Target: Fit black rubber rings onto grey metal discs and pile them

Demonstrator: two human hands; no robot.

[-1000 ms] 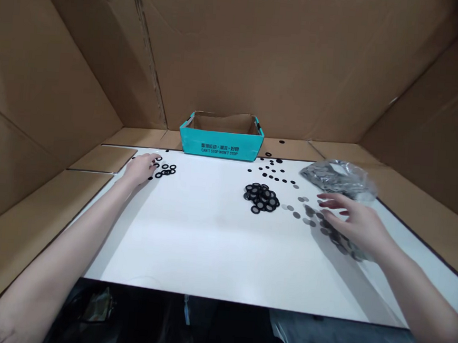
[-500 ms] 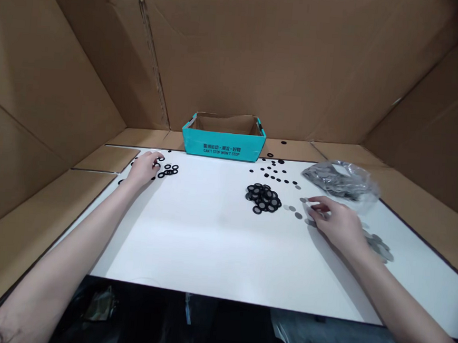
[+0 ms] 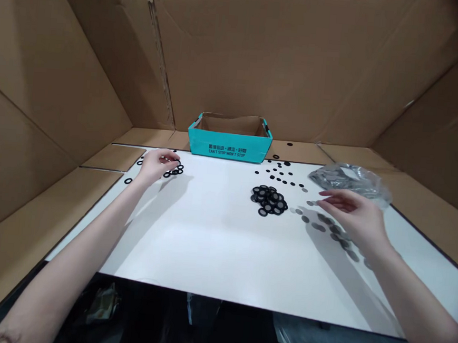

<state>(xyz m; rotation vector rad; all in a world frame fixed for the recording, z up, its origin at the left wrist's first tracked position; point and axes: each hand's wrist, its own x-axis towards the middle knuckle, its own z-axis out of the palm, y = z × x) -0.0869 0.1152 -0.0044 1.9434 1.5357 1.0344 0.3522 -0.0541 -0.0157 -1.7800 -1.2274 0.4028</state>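
My left hand is raised a little over the table's left side, its fingers pinched at a thin black ring. Just below and beside the fingertips lie several more black rings. On the right, my right hand hovers with thumb and forefinger close together at a small grey disc; the fingers partly hide the grip. Loose grey discs are scattered under that hand. Between the hands sits a heap of black rings with grey centres.
A turquoise open box stands at the back of the white table. Small black discs are spread right of it. A clear plastic bag of grey discs lies back right. Cardboard walls surround the table.
My left hand has lifted and shifted right, uncovering rings at the left edge. My right hand has risen off the table, showing more grey discs beneath it. The view has turned slightly left.
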